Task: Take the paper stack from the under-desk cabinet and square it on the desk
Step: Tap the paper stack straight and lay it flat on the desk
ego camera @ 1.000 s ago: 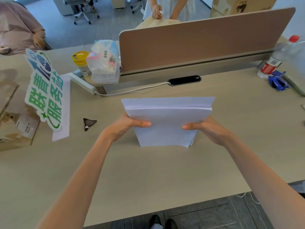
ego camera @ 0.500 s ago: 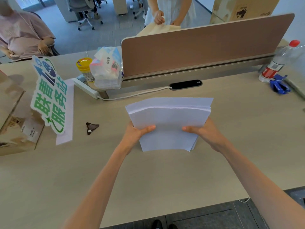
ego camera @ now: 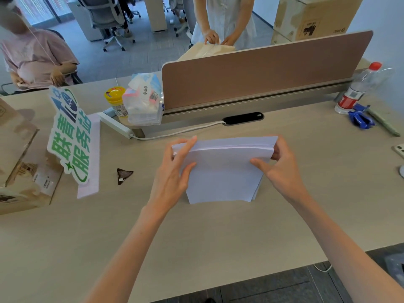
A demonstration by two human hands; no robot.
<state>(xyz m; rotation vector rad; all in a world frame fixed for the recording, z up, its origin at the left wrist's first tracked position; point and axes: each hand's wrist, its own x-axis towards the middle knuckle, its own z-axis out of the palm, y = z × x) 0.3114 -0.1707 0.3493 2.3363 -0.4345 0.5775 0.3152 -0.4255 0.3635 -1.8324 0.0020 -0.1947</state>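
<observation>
A white paper stack (ego camera: 223, 171) stands upright on its lower edge on the beige desk (ego camera: 196, 237), in the middle of the view. My left hand (ego camera: 172, 171) grips its left side, with fingers reaching up along the left top corner. On the right side, my right hand (ego camera: 277, 167) holds the stack with the thumb on the front sheet and the fingers behind. The top edge looks nearly even, while a few sheets stick out at the lower right corner. The under-desk cabinet is not visible.
A brown divider panel (ego camera: 262, 71) runs along the desk's far edge, with a cable slot (ego camera: 242, 118) below it. A printed sign (ego camera: 70, 136) and cardboard box (ego camera: 19, 162) stand left, near a small dark wrapper (ego camera: 123, 175). A water bottle (ego camera: 358, 88) stands far right. Two people are beyond the desk.
Both hands slid up from the stack's lower sides to its upper corners. The stack stays upright on the desk, and its top edge looks more even.
</observation>
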